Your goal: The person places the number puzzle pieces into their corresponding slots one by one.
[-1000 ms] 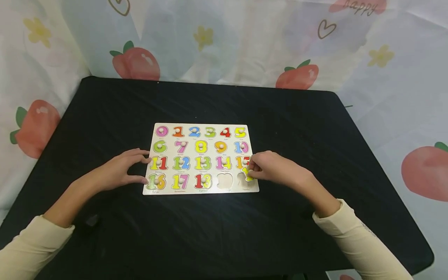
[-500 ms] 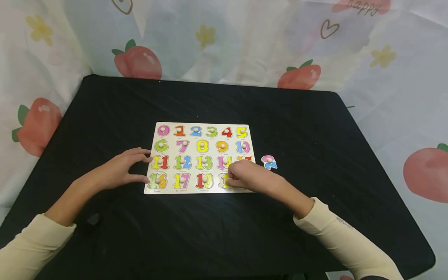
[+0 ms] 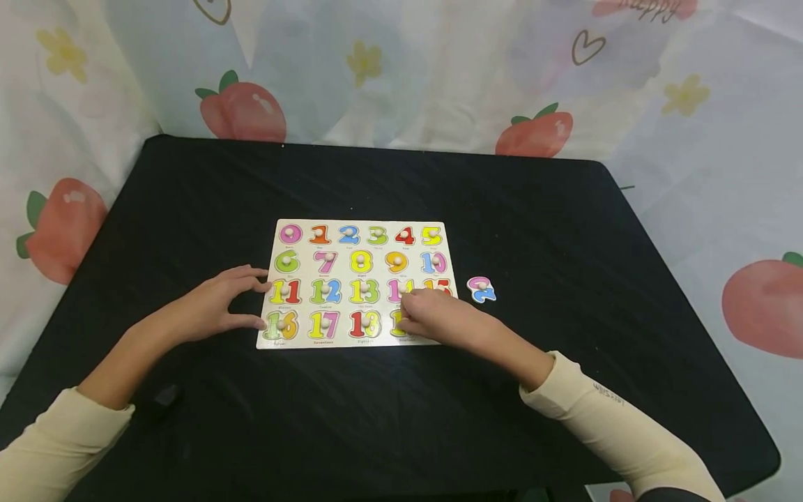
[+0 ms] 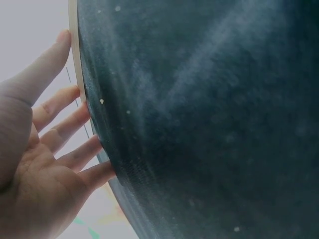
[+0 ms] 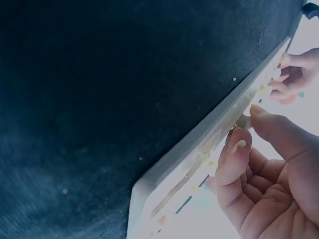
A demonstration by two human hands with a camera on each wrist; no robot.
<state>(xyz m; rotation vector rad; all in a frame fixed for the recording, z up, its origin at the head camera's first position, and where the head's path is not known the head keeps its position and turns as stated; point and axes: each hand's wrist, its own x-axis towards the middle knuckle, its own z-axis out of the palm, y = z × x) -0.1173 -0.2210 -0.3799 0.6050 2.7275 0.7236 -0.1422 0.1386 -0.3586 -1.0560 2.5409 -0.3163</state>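
Note:
A pale wooden number puzzle board lies on the black table, filled with rows of coloured, knobbed numerals. At its bottom row my right hand pinches the knob of a number puzzle piece; a yellow 1 shows and the rest is under the fingers. In the right wrist view, thumb and index finger meet at the small knob. My left hand is spread at the board's left edge, fingertips touching it. Right of the board lies a loose pink-and-blue puzzle piece, turned sideways, knob up.
The black-covered table extends on all sides of the board. Behind and beside it hangs a pale cloth printed with peaches, flowers and hearts. My right hand covers the board's bottom right corner.
My right hand has moved left from the corner recess to the neighbouring one, bringing the yellow-numbered puzzle piece there. That uncovers the loose pink-and-blue piece. The left hand stays put.

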